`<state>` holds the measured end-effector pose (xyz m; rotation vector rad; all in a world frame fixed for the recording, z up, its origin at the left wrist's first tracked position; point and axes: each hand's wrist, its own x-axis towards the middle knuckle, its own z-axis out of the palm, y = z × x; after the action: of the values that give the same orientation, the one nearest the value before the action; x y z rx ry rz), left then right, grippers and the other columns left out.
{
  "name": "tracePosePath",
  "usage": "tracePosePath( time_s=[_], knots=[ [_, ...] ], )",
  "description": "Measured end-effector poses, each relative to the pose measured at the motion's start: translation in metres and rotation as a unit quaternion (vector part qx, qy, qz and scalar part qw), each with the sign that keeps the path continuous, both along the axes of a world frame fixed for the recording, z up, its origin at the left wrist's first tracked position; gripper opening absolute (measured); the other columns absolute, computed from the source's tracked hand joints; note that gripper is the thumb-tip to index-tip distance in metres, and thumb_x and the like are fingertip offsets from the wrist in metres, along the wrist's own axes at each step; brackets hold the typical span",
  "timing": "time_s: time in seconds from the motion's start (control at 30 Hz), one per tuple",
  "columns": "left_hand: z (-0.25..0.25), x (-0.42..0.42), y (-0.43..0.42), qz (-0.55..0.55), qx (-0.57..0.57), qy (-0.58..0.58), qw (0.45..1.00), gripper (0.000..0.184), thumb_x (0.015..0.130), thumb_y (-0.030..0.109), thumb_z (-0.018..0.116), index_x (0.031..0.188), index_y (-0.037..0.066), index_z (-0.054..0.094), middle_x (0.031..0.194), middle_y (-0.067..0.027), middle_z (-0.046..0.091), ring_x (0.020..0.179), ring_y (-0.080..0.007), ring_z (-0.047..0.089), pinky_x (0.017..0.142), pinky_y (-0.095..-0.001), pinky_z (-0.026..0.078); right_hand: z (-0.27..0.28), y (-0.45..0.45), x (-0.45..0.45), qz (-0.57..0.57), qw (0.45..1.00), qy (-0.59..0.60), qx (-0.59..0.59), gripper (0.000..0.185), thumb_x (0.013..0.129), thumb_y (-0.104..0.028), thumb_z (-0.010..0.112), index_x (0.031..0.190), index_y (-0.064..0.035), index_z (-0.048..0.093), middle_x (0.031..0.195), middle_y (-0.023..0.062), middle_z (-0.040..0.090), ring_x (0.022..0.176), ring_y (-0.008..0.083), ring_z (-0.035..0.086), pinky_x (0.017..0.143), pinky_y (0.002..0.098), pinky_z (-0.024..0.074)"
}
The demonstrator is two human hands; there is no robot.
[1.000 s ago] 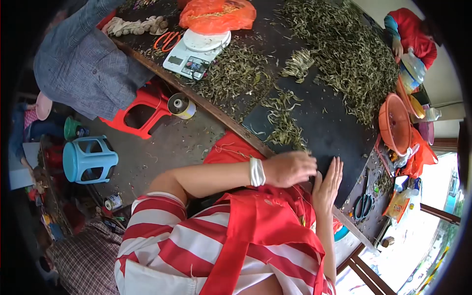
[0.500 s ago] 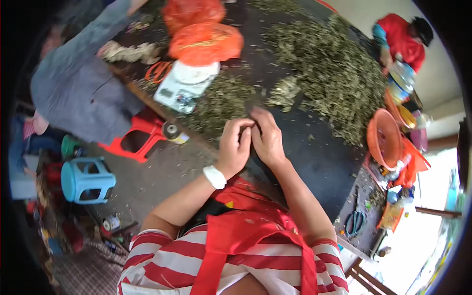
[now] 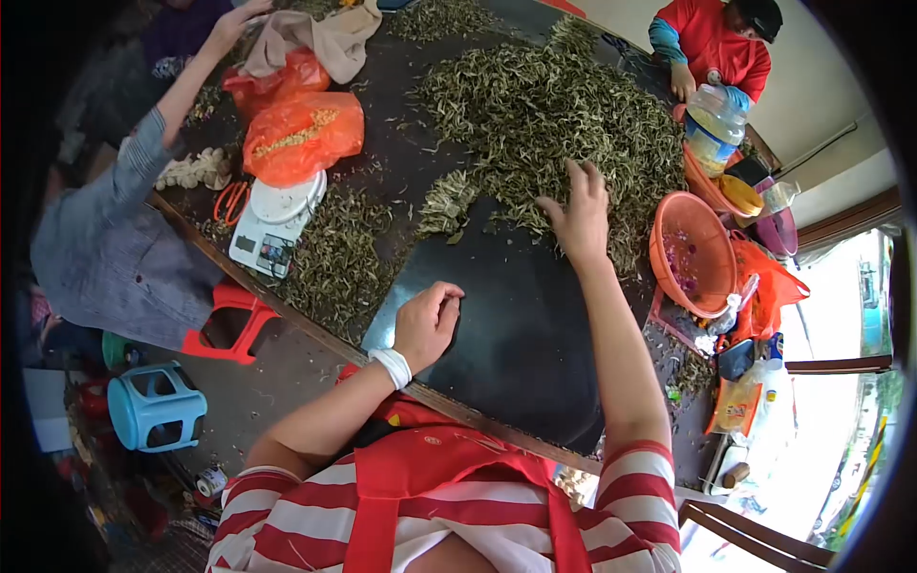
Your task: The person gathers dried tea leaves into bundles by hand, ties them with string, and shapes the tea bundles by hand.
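Leaves heaped beyond mat's far edge. Hands apart: right hand spread at leaves' near side, contact unclear; left hand loosely curled above mat, by table's near edge, cannot tell if holding anything. Step looks like reach for leaves; next move calls for right fingers closing lightly.

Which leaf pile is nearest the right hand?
The largest pile, by the right hand; the small bundle, pile beside the scale and far-end pile lie farther away.
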<state>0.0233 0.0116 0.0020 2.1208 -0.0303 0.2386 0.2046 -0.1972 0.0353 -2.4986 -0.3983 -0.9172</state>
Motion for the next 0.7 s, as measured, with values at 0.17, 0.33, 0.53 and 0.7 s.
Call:
tracePosePath(
  time_s=[0.17, 0.33, 0.53, 0.7],
  knots=[
    [0.000, 0.000, -0.002, -0.001, -0.006, -0.006, 1.000, 0.011, 0.088, 0.007, 0.056, 0.096, 0.004, 0.063, 0.074, -0.0046, 0.064, 0.056, -0.0168, 0.054, 0.055, -0.0276, 0.043, 0.045, -0.035, 0.036, 0.006, 0.969, 0.171, 0.181, 0.024, 0.086, -0.016, 0.067, 0.104, -0.0008, 0.065, 0.093, 0.0103, 0.066, 0.078, 0.0210, 0.061, 0.073, 0.0308, 0.0514],
    [0.008, 0.002, 0.001, -0.002, 0.021, 0.013, 1.000, 0.011, 0.086, 0.008, 0.057, 0.097, 0.008, 0.061, 0.077, -0.0067, 0.066, 0.062, -0.0224, 0.059, 0.057, -0.0333, 0.045, 0.014, -0.071, 0.039, 0.071, 0.806, 0.306, 0.502, 0.019, 0.093, -0.012, 0.055, 0.109, -0.0040, 0.063, 0.089, 0.0086, 0.064, 0.068, 0.0157, 0.059, 0.059, 0.0250, 0.0473],
    [-0.003, 0.000, -0.001, -0.003, 0.027, -0.001, 1.000, 0.010, 0.085, 0.010, 0.058, 0.094, 0.008, 0.060, 0.076, -0.0075, 0.065, 0.065, -0.0270, 0.060, 0.060, -0.0376, 0.046, 0.041, -0.044, -0.018, 0.102, 0.566, 0.373, 0.728, 0.029, 0.095, -0.019, 0.052, 0.123, -0.0093, 0.054, 0.094, 0.0077, 0.060, 0.066, 0.0204, 0.058, 0.052, 0.0243, 0.0399],
    [-0.006, -0.001, 0.000, 0.003, 0.013, -0.063, 0.998, 0.011, 0.087, 0.012, 0.054, 0.095, 0.008, 0.060, 0.081, -0.0095, 0.066, 0.072, -0.0311, 0.063, 0.065, -0.0386, 0.049, 0.025, -0.070, -0.030, 0.292, 0.519, 0.359, 0.719, 0.034, 0.098, -0.026, 0.054, 0.127, -0.0096, 0.052, 0.105, 0.0081, 0.060, 0.075, 0.0186, 0.064, 0.048, 0.0208, 0.0446]
  ],
)
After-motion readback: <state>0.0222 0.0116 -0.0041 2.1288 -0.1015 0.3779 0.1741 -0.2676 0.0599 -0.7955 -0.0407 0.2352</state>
